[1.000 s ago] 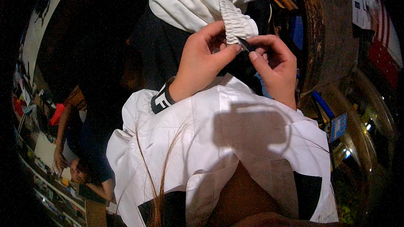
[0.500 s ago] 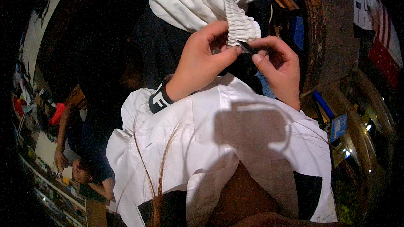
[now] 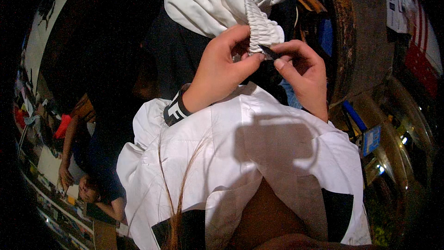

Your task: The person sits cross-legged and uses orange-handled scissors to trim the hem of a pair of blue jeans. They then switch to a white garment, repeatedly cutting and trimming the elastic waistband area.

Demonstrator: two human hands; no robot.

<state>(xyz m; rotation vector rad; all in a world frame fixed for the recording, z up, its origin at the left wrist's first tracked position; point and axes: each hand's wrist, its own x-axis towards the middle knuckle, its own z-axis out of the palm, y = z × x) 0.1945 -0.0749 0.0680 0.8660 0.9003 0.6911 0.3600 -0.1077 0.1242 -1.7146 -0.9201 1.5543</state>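
A white cloth garment [image 3: 203, 4] with a gathered elastic band [image 3: 260, 23] lies over my dark-clad lap at the top. My left hand [image 3: 222, 67] is closed on the lower end of that band, thumb and fingers pinching its edge. In my right hand [image 3: 305, 69] is a small black pointed tool [image 3: 268, 51], gripped between thumb and forefinger. Its tip touches the band's edge, close to my left thumb. The tool's exact kind is too small and dark to make out. My right palm hides its rear end.
To the right stands a worn wooden edge [image 3: 342, 41], with a blue-handled item [image 3: 354, 115] and brown curved chairs beyond. At the lower left, another person's hand [image 3: 66, 176] is near cluttered shelves. A red striped sack [image 3: 421, 60] lies at the far right.
The black tool and my right hand have shifted slightly left. Both hands stay at the band, and the garment has barely moved.
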